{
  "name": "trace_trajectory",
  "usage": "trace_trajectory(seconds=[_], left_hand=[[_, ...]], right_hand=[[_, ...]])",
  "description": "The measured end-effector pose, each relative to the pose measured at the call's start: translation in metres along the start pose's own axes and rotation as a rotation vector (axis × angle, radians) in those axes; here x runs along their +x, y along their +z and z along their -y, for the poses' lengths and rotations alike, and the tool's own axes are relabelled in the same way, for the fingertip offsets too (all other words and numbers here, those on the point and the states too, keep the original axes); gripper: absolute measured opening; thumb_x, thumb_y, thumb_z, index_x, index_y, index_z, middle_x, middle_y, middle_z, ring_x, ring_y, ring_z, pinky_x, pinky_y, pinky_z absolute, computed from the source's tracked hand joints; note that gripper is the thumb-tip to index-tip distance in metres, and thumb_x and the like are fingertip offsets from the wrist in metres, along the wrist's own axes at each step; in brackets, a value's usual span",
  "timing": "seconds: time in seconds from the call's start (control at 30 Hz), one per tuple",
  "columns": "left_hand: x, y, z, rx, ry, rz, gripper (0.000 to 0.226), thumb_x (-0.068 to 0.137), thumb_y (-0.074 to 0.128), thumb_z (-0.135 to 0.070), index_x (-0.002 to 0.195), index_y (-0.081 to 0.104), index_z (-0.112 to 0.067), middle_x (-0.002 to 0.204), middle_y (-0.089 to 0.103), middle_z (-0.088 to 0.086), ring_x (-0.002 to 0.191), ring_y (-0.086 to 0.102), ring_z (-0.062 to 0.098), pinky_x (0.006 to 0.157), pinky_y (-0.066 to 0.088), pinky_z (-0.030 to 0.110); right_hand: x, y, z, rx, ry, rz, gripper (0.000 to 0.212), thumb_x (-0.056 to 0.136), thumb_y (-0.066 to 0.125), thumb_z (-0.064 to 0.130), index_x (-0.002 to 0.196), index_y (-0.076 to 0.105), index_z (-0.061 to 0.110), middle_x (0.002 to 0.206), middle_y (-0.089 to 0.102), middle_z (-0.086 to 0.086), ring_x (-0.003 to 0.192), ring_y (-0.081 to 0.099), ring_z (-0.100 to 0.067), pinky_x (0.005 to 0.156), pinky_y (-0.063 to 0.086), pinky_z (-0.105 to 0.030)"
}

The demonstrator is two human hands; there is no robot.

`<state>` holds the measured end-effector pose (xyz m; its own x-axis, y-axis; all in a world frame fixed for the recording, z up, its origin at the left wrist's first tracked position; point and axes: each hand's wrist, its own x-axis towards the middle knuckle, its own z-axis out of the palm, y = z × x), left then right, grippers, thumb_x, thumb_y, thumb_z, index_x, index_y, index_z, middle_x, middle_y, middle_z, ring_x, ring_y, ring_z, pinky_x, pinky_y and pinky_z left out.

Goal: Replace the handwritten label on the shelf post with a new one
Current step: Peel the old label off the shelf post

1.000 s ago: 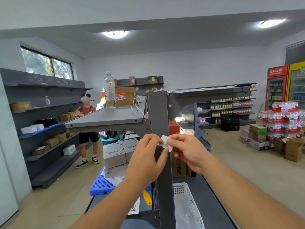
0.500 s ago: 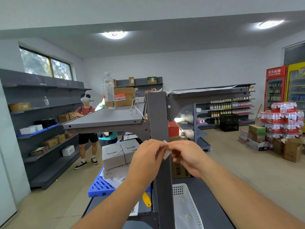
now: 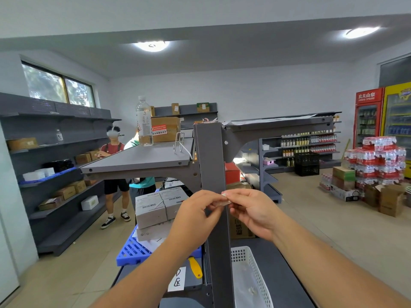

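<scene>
A grey upright shelf post (image 3: 211, 156) rises in the middle of the view. In front of it, my left hand (image 3: 195, 216) and my right hand (image 3: 251, 212) pinch a small white paper label (image 3: 225, 200) between their fingertips, held level at about mid-height of the post. Most of the label is hidden by my fingers and its writing cannot be read. Below, on the lower shelf left of the post, lies a white handwritten slip (image 3: 178, 280) with dark marks.
A yellow-handled tool (image 3: 195, 266) lies by the slip. A white mesh basket (image 3: 251, 274) sits right of the post. Grey boxes (image 3: 155, 207) stand on a blue pallet (image 3: 133, 252). A water bottle (image 3: 144, 121) stands on the upper shelf. Two people stand at the back left.
Both hands have lowered slightly and drawn closer together. The label, first sticking up between the fingertips, now lies flatter and more covered by my fingers.
</scene>
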<state>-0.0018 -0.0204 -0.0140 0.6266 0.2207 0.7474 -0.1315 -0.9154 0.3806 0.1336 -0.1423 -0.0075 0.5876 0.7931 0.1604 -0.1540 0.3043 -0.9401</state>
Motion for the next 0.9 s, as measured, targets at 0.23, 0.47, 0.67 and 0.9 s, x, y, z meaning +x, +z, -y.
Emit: trace_trajectory(seconds=[0.23,0.47,0.67,0.9], left_hand=[[0.002,0.000,-0.008,-0.086,-0.076,-0.012,0.029,0.092,0.073,-0.018,0.118,0.068,-0.030,0.102,0.063,-0.013,0.091,0.065,0.002,0.080,0.053,0.012],[0.001,0.001,0.001,0.049,-0.050,-0.017,0.011,0.090,0.075,-0.032,0.100,0.080,-0.030,0.087,0.062,-0.018,0.082,0.060,0.001,0.071,0.046,0.009],[0.002,0.005,-0.001,0.140,0.041,-0.101,0.015,0.095,0.069,-0.022,0.106,0.079,-0.022,0.088,0.061,-0.011,0.077,0.057,-0.002,0.069,0.044,0.007],[-0.002,0.009,-0.002,0.172,0.100,-0.052,0.028,0.102,0.057,-0.026,0.124,0.073,-0.022,0.113,0.067,-0.010,0.102,0.059,0.003,0.091,0.049,0.019]], right_hand=[[0.002,-0.004,-0.002,0.104,0.075,0.040,0.011,0.094,0.068,0.000,0.101,0.076,0.002,0.083,0.071,-0.009,0.065,0.061,-0.011,0.059,0.056,-0.021],[-0.005,-0.002,-0.002,-0.040,0.115,0.039,0.012,0.093,0.071,0.003,0.099,0.078,-0.003,0.092,0.074,-0.014,0.084,0.065,-0.020,0.079,0.056,-0.031],[-0.007,-0.004,-0.001,0.035,0.099,0.079,0.024,0.091,0.073,0.004,0.112,0.075,-0.008,0.091,0.075,-0.015,0.077,0.070,-0.017,0.074,0.064,-0.026],[-0.006,-0.012,-0.010,-0.039,-0.041,-0.015,0.013,0.094,0.070,0.002,0.104,0.078,0.001,0.084,0.074,-0.005,0.077,0.066,-0.013,0.073,0.056,-0.027]])
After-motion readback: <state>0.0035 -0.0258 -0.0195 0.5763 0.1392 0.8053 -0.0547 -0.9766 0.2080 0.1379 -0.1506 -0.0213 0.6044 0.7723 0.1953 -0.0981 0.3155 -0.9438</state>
